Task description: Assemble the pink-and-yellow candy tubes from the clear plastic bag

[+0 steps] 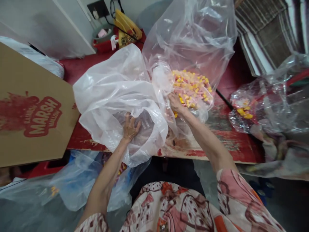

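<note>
Noting my left hand spread in the white bag, mid-frame; right hand beside the yellow-pink pieces, grip I cannot tell.

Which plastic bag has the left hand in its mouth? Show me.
The milky white bag, left of the clear bag with yellow-and-pink pieces. Only its mouth surrounds the left hand; the right hand is beside those pieces.

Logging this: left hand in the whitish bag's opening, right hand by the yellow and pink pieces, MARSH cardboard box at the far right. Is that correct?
Not quite: the head view shows the cardboard box at the far left. The left hand, whitish bag, right hand and pieces are as you say.
</note>
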Action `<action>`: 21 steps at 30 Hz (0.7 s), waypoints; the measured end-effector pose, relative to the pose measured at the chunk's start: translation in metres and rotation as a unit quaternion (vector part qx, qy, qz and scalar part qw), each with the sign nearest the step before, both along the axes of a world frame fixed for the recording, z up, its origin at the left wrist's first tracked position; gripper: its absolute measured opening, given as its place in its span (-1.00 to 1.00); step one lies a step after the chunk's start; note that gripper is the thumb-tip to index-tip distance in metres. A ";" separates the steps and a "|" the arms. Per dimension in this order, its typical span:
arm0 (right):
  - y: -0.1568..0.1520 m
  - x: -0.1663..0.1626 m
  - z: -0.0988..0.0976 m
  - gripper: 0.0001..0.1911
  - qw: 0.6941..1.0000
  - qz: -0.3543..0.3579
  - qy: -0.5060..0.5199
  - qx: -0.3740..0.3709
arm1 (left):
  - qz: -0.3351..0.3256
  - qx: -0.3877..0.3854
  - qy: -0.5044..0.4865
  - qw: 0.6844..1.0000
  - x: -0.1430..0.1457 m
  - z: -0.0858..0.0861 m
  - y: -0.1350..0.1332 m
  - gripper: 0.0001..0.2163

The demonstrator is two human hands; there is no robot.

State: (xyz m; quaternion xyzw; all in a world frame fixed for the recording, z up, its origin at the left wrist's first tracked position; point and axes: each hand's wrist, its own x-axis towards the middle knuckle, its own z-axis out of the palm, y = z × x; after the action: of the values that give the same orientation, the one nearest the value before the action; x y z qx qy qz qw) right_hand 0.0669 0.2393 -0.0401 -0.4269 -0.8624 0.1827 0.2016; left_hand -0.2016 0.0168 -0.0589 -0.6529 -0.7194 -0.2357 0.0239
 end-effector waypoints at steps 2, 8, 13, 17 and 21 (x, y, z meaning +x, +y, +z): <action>-0.028 0.024 0.003 -0.61 1.000 0.004 -0.014 0.001 | 0.002 -0.004 -0.012 1.000 0.002 0.003 0.001 -0.74; -0.086 0.107 0.010 -0.66 0.988 -0.144 -0.042 -0.020 | 0.004 -0.021 -0.053 0.998 0.010 0.013 0.005 -0.70; -0.129 0.059 0.014 -0.57 0.976 -0.208 -0.024 0.052 | 0.012 -0.013 -0.066 0.998 0.017 0.020 0.004 -0.62; -0.171 -0.009 0.016 -0.54 0.997 -0.042 -0.061 0.021 | 0.009 0.009 -0.073 0.997 0.020 0.025 0.002 -0.59; -0.187 -0.004 0.019 -0.54 0.997 -0.022 -0.058 0.047 | 0.001 0.022 -0.082 0.996 0.019 0.024 0.002 -0.59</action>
State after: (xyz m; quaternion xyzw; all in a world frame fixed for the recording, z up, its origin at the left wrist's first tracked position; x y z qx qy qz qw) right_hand 0.0631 0.0520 -0.0212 -0.4456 -0.8706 0.1125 0.1755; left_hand -0.1823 0.0189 -0.0347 -0.6300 -0.7142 -0.3043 -0.0206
